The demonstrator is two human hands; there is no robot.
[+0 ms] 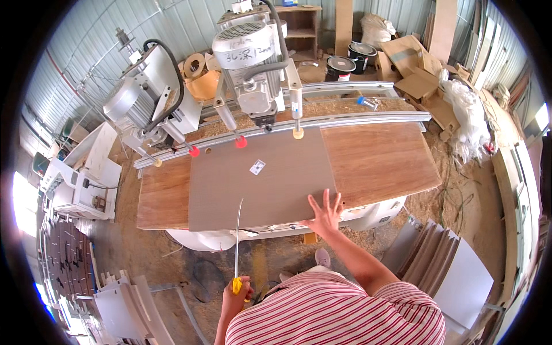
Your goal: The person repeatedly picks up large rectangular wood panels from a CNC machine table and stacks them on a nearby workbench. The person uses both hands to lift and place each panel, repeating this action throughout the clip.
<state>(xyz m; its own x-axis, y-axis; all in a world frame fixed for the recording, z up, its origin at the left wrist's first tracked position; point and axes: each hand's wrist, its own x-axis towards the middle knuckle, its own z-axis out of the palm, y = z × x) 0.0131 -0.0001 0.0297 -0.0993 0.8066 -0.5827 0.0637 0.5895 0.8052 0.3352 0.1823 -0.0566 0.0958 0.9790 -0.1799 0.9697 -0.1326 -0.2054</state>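
Gripping the yellow case of what looks like a tape measure (pixel 237 286), the left hand (pixel 233 300) is keeping its fingers closed around it, low in the view and just left of the striped shirt (pixel 339 307). The thin strip is extending away from the person, and its bent tip is reaching over the near part of a grey-brown panel (pixel 276 190); cannot tell whether strip and panel are touching. The right hand (pixel 326 217) is lying at the panel's near right corner, fingers spread wide, holding nothing in them.

The panel is lying flat on the wood-grain worktop (pixel 382 161), its far edge sitting near the metal guide rail (pixel 356 119). A white label (pixel 257 167) is showing on its face, left of centre. Two drilling heads are standing beyond: the nearer-centre motor unit (pixel 244 49) and the left motor unit (pixel 129 103). A red-tipped rod (pixel 229 119) is pointing down at the panel's far side. Leaning boards (pixel 460 282) are standing at lower right.
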